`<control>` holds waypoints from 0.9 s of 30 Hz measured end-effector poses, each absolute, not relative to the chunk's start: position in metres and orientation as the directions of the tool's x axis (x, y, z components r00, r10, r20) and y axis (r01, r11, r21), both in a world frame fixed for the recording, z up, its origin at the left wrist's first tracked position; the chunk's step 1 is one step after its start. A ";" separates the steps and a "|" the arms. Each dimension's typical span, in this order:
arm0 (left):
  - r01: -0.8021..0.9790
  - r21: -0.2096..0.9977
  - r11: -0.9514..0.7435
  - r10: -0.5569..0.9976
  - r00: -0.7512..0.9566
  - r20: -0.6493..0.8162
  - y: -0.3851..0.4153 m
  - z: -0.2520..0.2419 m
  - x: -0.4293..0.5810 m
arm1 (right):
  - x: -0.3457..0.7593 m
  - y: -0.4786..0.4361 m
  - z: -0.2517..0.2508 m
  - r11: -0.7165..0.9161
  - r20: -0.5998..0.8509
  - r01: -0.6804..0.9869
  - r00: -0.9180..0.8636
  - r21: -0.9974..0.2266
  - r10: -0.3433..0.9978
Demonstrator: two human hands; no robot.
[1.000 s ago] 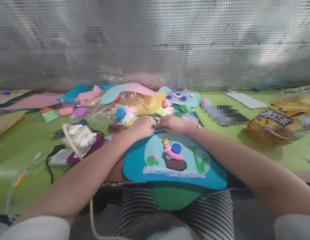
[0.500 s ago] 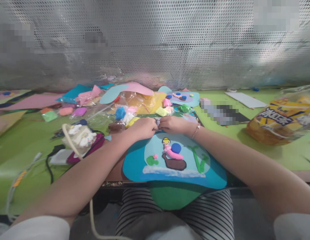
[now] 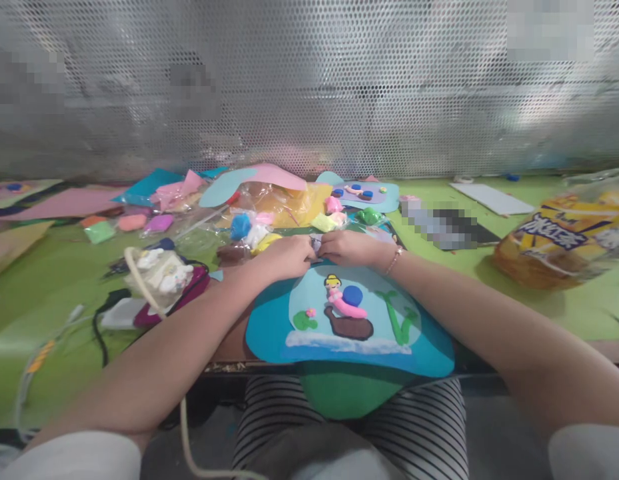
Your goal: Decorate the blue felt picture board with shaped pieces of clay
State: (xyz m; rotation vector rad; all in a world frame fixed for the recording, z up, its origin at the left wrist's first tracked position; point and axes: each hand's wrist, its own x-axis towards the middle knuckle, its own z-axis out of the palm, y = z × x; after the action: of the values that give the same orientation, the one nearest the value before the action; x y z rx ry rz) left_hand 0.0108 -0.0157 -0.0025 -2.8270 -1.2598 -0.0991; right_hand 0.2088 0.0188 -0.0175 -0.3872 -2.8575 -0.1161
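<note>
So the small pale piece sits right at the far edge of the blue foam picture, roughly mid-edge, and both hands meet on it. Left hand comes in from the left, right hand from the right. Each grip is pinched onto it, neither really nearer. It's too tiny to call a long axis. Bagged clay lumps lie just beyond the picture on the worktop.

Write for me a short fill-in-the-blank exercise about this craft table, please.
The left hand and the right hand pinch a small piece at the far edge of the ___ craft sheet.
The bracelet sits on the ___ wrist.
The snack bag lies on the ___ table.
Missing words: blue; right; green.
</note>
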 end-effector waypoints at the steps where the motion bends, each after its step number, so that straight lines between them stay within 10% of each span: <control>1: 0.746 -0.020 -0.666 0.743 0.665 0.075 -0.016 -0.003 0.011 | 0.209 0.019 -0.017 0.960 0.257 0.275 -0.933 0.057 0.252; 13: 0.721 -0.029 -0.693 0.716 0.692 0.089 -0.013 -0.005 0.010 | 0.207 0.008 -0.004 0.922 0.086 0.261 -0.965 0.285 0.246; 27: 0.717 -0.089 -0.692 0.715 0.697 0.052 -0.020 0.001 0.013 | 0.207 0.007 -0.002 0.936 0.079 0.233 -0.972 0.262 0.220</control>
State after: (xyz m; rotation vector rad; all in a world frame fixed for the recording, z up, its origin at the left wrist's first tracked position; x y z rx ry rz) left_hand 0.0131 -0.0198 0.0006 -2.7993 -1.1844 -0.0204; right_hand 0.2066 0.0068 -0.0023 -0.3560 -3.0438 -0.4216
